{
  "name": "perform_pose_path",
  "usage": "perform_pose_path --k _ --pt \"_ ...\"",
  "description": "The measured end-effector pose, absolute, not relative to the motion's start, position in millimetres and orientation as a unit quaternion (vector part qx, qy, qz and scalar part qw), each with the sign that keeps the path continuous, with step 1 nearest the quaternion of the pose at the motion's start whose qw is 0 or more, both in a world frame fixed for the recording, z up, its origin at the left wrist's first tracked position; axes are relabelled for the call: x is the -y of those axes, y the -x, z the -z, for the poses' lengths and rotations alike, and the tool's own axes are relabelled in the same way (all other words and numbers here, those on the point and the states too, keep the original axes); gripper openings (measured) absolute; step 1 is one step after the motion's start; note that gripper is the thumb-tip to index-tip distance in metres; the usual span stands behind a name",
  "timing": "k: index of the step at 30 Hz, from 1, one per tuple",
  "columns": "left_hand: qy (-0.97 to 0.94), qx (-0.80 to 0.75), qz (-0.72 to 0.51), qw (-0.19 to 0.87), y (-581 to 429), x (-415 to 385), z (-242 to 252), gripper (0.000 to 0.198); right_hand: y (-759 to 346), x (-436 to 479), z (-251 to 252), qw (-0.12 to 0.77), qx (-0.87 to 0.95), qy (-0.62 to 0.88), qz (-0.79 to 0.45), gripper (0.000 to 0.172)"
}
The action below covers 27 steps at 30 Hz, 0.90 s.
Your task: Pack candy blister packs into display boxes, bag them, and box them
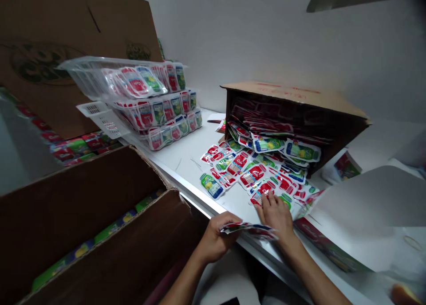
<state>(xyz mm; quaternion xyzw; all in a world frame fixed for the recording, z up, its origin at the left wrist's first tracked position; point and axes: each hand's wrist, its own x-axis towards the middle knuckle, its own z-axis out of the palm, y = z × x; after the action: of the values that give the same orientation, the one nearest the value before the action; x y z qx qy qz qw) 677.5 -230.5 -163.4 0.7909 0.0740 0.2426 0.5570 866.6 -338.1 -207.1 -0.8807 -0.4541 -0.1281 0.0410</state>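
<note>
My left hand (pixel 218 238) is closed round a small stack of jar-shaped candy packets (pixel 248 229), held edge-on above the table's front edge. To its right, my right hand (pixel 276 212) reaches into the loose pile, its bent fingers and thumb on a red packet (pixel 261 195). Around that packet lie many red and green packets (pixel 238 163), overlapping on the white table. A green and blue packet (pixel 212 185) lies at the pile's left edge. The pile spills from a cardboard box (pixel 309 94) on its side, full of stacked packets.
Clear plastic trays (pixel 175 130) filled with upright packets are stacked at the back left, with a printed white label (pixel 106 121) beside them. An open carton (pixel 100 247) stands at the lower left below the table edge. A large brown carton (pixel 76 43) rises behind.
</note>
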Motion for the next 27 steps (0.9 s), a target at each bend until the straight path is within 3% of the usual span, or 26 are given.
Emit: perform_pose_path --k 6,12,16,21,27 --pt "-0.816 -0.015 -0.274 0.509 -686.3 234.6 158.0 0.011 -862.4 336.4 195.9 0.023 0.517 0.849 0.106 0.031" --pt "-0.83 -0.027 -0.28 0.481 -680.9 235.2 160.2 0.014 -867.6 334.3 172.7 0.039 0.516 0.85 0.102 0.027" --pt "-0.832 -0.037 -0.286 0.473 -679.1 234.5 162.9 0.012 -873.6 342.7 156.4 0.063 0.494 0.863 0.084 0.035" --pt "-0.793 -0.051 -0.215 0.567 -666.5 239.1 164.8 0.015 -860.2 365.9 174.1 0.048 0.499 0.863 0.066 0.057" --pt "-0.775 -0.114 -0.219 0.581 -659.8 241.2 167.5 0.025 -838.7 370.6 195.4 0.034 0.545 0.836 0.057 0.03"
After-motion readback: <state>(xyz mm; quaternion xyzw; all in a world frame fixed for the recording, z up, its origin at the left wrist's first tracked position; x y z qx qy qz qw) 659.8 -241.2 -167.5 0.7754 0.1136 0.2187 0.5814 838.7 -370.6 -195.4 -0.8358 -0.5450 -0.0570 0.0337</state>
